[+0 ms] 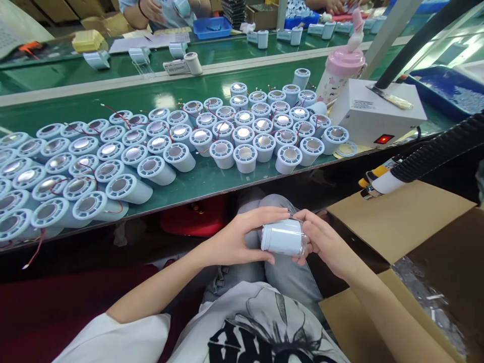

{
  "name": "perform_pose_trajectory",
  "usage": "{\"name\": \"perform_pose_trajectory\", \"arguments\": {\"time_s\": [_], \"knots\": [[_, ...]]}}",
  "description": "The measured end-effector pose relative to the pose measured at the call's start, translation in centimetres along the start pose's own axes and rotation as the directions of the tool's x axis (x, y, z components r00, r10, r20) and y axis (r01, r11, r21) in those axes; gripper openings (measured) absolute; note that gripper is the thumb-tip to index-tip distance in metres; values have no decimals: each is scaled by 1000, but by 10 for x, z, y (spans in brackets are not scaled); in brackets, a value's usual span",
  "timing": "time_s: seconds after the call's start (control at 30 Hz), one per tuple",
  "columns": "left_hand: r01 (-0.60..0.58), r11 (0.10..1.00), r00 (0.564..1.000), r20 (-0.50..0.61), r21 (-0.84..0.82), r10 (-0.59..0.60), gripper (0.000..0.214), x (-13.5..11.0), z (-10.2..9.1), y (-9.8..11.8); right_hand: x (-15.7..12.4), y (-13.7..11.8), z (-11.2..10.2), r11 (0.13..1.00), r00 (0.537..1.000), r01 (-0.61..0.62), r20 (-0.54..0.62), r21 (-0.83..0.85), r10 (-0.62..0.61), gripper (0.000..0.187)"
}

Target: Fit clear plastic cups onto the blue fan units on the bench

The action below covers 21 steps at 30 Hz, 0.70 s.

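Above my lap, both hands hold a light blue cylindrical housing (284, 237) lying on its side. My left hand (242, 236) grips its left part, thumb below and fingers along the top. Around the right end, where a clear plastic piece (304, 241) shows, the fingers of my right hand (321, 237) are closed. Part of that end is hidden behind the fingers. On the green bench in front stand many similar light blue housings (245, 157) in rows, with round metal discs in their tops and thin red and black wires on several.
A white box (378, 113) with a lit red switch stands at the bench's right, beside a pink bottle (342, 70). Below is an open carton (401, 217) holding clear plastic pieces (431, 302). A black hose (442, 146) hangs nearby. Co-workers' hands (151, 10) work across the bench.
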<state>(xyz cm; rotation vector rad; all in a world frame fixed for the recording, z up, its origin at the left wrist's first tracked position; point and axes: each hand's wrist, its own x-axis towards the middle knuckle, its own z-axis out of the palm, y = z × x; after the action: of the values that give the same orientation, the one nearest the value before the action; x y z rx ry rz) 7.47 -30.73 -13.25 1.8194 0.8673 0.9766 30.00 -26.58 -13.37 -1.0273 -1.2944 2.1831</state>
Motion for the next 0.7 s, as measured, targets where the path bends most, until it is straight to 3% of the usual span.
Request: {"name": "perform_pose_trajectory", "arguments": {"time_s": [0.33,0.57,0.7], "knots": [[-7,999,1000,-1,37,7,81,-1,0,2,-1,1,-1,1000,1000,-16,-3,8,16,46],[108,993,978,-186,57,-96,57,-9,-18,5,-16,-7,-16,994,984,87,-165,72,-74,48],[114,991,956,-280,73,-89,53,-6,-26,-2,-36,-10,-21,987,958,133,-267,95,-104,54]]}}
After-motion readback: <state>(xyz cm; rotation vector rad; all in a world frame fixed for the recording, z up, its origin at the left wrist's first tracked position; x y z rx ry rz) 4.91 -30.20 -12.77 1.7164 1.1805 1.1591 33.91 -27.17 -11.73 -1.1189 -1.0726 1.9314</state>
